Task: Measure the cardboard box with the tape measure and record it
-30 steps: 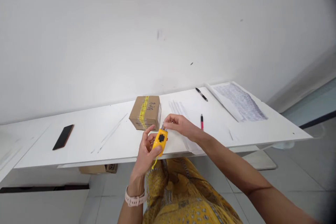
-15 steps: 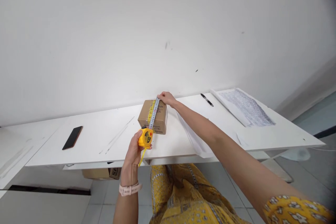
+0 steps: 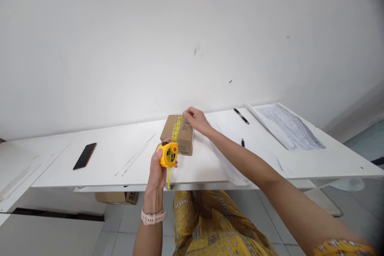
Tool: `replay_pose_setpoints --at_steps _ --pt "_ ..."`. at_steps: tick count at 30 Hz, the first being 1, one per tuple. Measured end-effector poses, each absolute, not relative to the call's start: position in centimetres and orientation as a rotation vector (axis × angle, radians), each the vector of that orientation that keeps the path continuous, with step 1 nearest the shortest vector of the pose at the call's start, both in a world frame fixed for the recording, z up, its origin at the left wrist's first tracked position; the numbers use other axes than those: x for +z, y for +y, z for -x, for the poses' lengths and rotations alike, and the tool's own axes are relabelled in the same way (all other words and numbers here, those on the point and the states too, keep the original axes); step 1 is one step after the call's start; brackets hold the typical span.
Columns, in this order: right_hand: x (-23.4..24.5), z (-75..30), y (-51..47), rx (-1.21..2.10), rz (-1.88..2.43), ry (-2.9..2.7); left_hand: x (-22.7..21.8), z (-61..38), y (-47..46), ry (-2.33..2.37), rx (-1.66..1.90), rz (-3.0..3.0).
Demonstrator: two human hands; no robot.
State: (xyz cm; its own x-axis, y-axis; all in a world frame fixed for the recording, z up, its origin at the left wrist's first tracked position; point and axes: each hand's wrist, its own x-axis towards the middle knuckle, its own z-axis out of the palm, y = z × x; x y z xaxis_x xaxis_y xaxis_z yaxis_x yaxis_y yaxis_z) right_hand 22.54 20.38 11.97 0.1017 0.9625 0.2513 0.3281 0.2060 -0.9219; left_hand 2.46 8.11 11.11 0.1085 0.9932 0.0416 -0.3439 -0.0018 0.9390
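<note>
My left hand (image 3: pixel 157 168) grips a yellow tape measure (image 3: pixel 168 155) with a red button, just in front of a small cardboard box (image 3: pixel 171 126). A yellow strap hangs from the tape measure's lower end. No blade shows stretched over the box now. The box has yellow printed tape along its top, handwriting beside that, and printing on its near side. Over the box's far right corner is my right hand (image 3: pixel 196 120), its fingers curled together with nothing visible in them. Whether it touches the box I cannot tell.
The white table (image 3: pixel 132 140) stands against a wall. A dark phone (image 3: pixel 85 156) lies at left. On the right are white paper (image 3: pixel 231 164), a black pen (image 3: pixel 241 116), another dark pen tip (image 3: pixel 243 143) and a printed sheet (image 3: pixel 289 126). Another carton (image 3: pixel 112 197) sits below the table.
The measuring blade that lay across the box top has gone from view, leaving my right fingers. My right hand has lifted slightly and curled. The tape measure remains in my left hand.
</note>
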Motion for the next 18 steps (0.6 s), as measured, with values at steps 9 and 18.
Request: replay_pose_setpoints --at_steps 9,18 --pt "13.7 -22.4 13.5 1.385 0.82 -1.847 11.2 -2.9 6.9 0.839 1.221 -1.223" --pt "14.8 -24.0 20.8 1.054 1.058 -1.796 10.6 -3.0 7.4 0.987 1.238 -1.056"
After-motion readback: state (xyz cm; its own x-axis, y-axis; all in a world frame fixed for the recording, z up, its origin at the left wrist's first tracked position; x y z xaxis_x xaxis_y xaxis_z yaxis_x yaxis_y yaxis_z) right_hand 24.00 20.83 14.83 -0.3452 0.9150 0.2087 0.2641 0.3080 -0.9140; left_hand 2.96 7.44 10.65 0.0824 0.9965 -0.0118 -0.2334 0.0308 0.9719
